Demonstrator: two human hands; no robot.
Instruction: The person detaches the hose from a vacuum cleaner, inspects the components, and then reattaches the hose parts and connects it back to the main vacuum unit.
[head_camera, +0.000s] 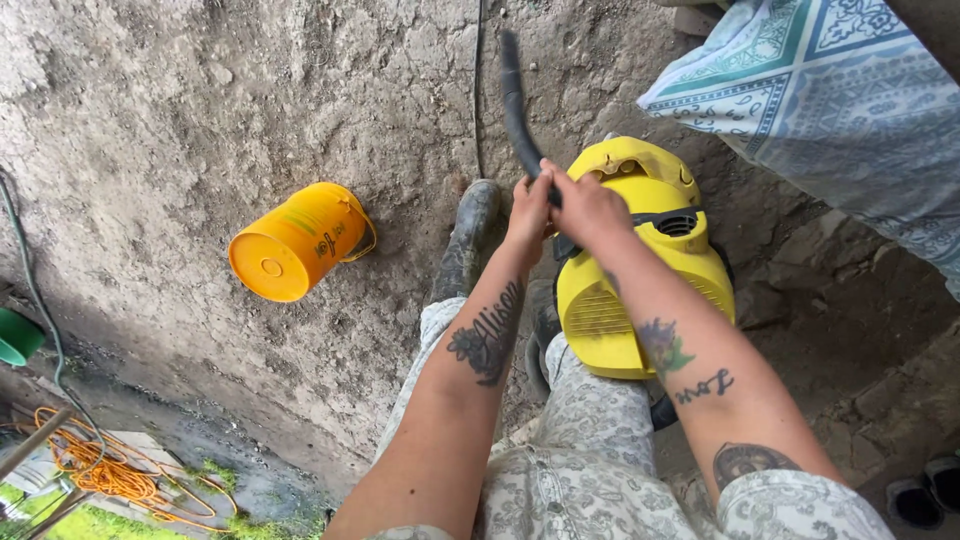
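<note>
Black hose (517, 100) is clasped by both hands: the left hand (527, 208) and right hand (588, 208) curl tight around it, touching each other. It sits just above the yellow pressure washer (640, 270) on dirt ground (200, 120); a yellow bucket (295, 240) lies tipped nearby.

black hose (515, 100) | gripped, runs upward | yellow pressure washer (640, 270) | upright on dirt

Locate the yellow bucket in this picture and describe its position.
In the head view, the yellow bucket lies on its side on the bare dirt ground, left of the person's muddy boot and left hand.
</note>
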